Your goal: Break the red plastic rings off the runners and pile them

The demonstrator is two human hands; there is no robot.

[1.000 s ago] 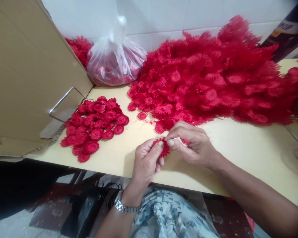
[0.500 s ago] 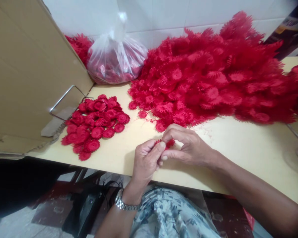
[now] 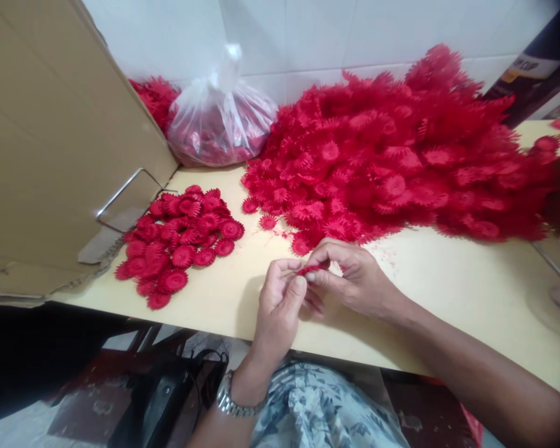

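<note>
A single red disc point(image 3: 310, 270) is held nearly edge-on above the table point(image 3: 452, 286), the right hand point(image 3: 357, 277) pinching it between thumb and forefinger; the left hand point(image 3: 280, 305) has its thumb and forefinger at the disc's left side, whether gripping or merely touching cannot be told. The step appears to be two-handed fingering of the disc, the next move calling for one steady pinch while the other hand adjusts. Bare tabletop separates the hands from the small pile point(image 3: 183, 239), the large heap point(image 3: 392, 168) bounding them behind, the table's edge in front.
</note>
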